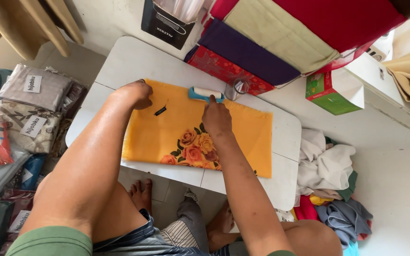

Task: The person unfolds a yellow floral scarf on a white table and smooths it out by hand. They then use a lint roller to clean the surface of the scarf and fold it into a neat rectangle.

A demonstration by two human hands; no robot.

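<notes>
An orange cloth (243, 137) with a printed rose pattern lies folded flat on a small white table (129, 61). My right hand (216, 117) grips the teal handle of a lint roller (206, 93), whose white roll rests on the cloth's far edge. My left hand (137, 93) presses down on the cloth's far left corner, fingers curled. A small black tag (160, 111) lies on the cloth between my hands.
Folded fabrics in purple (247, 52), cream, red and patterned red are stacked at the table's far side, with a clear tape roll (237, 87) beside them. A green tissue box (333, 92) sits to the right. Packaged cloths (29, 118) pile at left, loose clothes (328, 175) at right.
</notes>
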